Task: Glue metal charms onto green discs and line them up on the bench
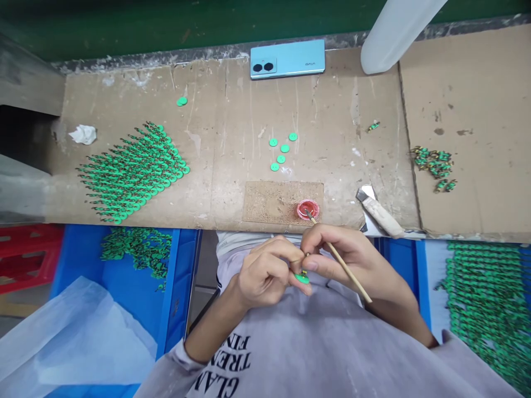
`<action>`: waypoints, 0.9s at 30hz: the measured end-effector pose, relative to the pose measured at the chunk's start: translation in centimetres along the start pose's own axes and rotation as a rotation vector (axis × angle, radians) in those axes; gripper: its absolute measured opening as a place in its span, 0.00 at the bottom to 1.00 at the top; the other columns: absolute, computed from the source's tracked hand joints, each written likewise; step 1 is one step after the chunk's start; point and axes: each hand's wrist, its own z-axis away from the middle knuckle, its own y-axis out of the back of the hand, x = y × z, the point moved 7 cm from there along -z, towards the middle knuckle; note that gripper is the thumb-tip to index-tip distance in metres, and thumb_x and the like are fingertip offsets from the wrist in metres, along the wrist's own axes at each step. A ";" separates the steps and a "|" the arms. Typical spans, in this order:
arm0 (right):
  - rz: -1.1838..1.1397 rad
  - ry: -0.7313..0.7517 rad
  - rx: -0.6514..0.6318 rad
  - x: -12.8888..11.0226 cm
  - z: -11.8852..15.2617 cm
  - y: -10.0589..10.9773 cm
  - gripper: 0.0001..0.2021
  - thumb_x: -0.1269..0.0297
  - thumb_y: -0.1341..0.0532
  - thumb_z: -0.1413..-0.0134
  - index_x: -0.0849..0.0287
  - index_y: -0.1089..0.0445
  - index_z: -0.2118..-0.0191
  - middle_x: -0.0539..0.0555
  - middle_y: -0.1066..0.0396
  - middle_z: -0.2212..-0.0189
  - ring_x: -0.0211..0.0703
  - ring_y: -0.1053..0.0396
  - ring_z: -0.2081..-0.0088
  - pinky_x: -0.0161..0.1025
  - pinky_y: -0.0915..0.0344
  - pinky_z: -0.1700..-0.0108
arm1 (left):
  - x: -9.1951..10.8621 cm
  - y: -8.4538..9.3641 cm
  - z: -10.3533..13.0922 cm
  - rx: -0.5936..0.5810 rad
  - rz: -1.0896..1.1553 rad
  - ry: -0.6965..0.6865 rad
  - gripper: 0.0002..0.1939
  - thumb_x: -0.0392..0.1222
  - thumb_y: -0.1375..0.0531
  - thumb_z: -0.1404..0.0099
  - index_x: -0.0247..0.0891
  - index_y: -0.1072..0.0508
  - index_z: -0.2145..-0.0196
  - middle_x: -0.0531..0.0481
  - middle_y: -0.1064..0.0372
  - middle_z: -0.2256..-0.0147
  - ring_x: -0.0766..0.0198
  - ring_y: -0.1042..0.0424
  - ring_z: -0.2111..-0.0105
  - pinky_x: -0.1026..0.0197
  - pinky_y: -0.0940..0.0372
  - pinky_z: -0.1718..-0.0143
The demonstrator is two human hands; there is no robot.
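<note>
My left hand [267,271] is closed, pinching a small green button-like disc [302,278] with a brass-coloured piece on top. My right hand [352,257] is closed too, its thumb and forefinger on a tiny brass-coloured part [306,255] just above the disc. A thin wooden stick [344,265], with a dark narrow tip, lies across that same hand. Its tip reaches to the small pink cup [316,215], which has red contents. Whether the brass parts touch each other is hidden by my fingers. The cup stands on a speckled brown board [265,202].
Several loose green discs [284,148] lie mid-table. Rows of green-and-brass pieces [136,171] cover the left. A blue phone [290,58], a utility knife [379,213] and a pile of pieces [433,161] lie around. Blue bins [166,309] flank me; a white tube [398,33] hangs at the back.
</note>
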 end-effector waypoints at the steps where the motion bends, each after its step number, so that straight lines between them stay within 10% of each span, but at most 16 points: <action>1: -0.003 -0.002 0.007 0.0 0.0 0.0 0.17 0.48 0.33 0.35 0.56 0.29 0.67 0.48 0.30 0.75 0.38 0.35 0.74 0.35 0.39 0.71 | -0.1 0.0 0.0 0.010 0.013 0.001 0.17 0.31 0.34 0.30 0.39 0.38 0.72 0.52 0.25 0.67 0.70 0.26 0.72 0.65 0.30 0.68; 27: 0.030 0.050 0.036 0.0 -0.2 0.3 0.14 0.55 0.31 0.37 0.56 0.30 0.69 0.47 0.30 0.76 0.36 0.35 0.75 0.33 0.38 0.73 | -1.1 0.1 0.6 0.039 0.080 0.037 0.16 0.24 0.35 0.34 0.39 0.37 0.71 0.51 0.24 0.65 0.68 0.25 0.70 0.66 0.29 0.68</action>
